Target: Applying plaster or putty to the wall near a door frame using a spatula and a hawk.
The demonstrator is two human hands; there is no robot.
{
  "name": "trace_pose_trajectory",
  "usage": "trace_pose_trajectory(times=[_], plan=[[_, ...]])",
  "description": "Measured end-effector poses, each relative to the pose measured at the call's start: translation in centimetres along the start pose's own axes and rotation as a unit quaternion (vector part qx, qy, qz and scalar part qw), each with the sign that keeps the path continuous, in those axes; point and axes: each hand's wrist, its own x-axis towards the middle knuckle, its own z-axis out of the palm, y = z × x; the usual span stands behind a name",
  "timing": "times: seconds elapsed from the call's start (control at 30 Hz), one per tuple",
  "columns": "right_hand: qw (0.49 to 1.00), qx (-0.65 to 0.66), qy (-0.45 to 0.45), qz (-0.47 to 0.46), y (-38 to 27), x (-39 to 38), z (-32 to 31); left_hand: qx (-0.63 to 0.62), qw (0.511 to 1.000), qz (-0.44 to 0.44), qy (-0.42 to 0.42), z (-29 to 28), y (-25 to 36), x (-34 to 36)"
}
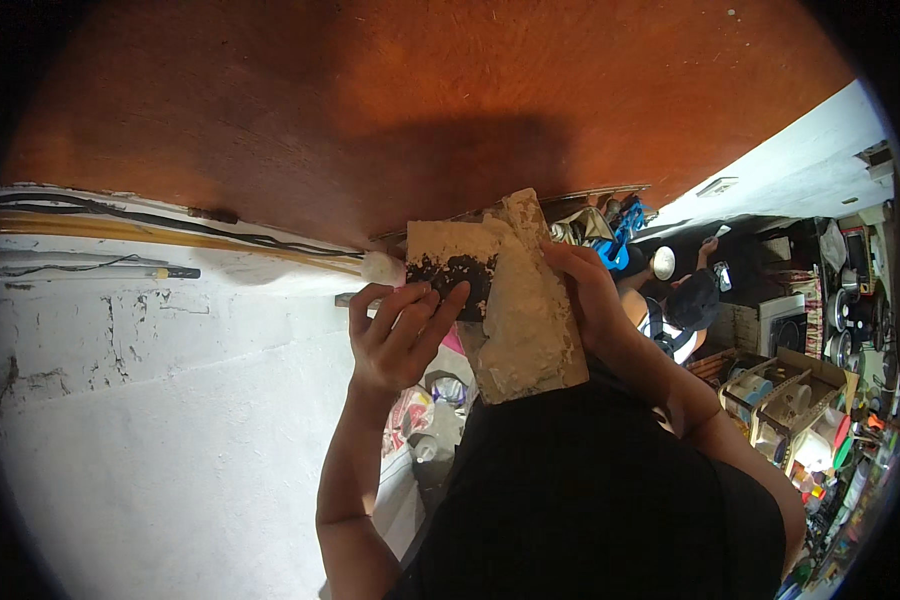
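Note:
My left hand [395, 335] is closed on a flat square piece [448, 240], its face caked with pale plaster over blotchy black, fingertips pressed on the dark part. My right hand [595, 300] grips the right side of a longer board [530, 350] smeared with a thick beige paste, its fingers partly hidden. The square piece lies against or over the board's left part; whether they touch underneath I cannot tell. Both are held in front of my dark-clothed body.
Overhead is an orange-brown panel [450, 70], beside a white wall [170, 400] with cables [220, 230] and pipes. A co-worker [680, 310] is at the right, near a stove [780, 325] and a rack of dishes [790, 400]. Plastic bags [420, 420] lie below my hands.

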Motion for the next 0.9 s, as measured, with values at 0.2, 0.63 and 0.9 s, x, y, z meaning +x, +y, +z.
trace_pose_trajectory(times=[0.2,0.63,0.9], plan=[[0.999,-0.003,-0.041,0.022,-0.5,0.3,-0.8,-0.028,0.998,0.039,0.030,0.8,-2.5,0.2],[0.999,-0.037,0.028,-0.003,-1.4,-0.6,0.3,0.058,0.996,-0.007,0.066,2.3,-3.2,-0.5],[0.998,-0.021,0.061,-0.015,-1.3,-0.5,0.3,0.063,0.989,-0.038,0.126,2.0,-2.4,-0.1]])
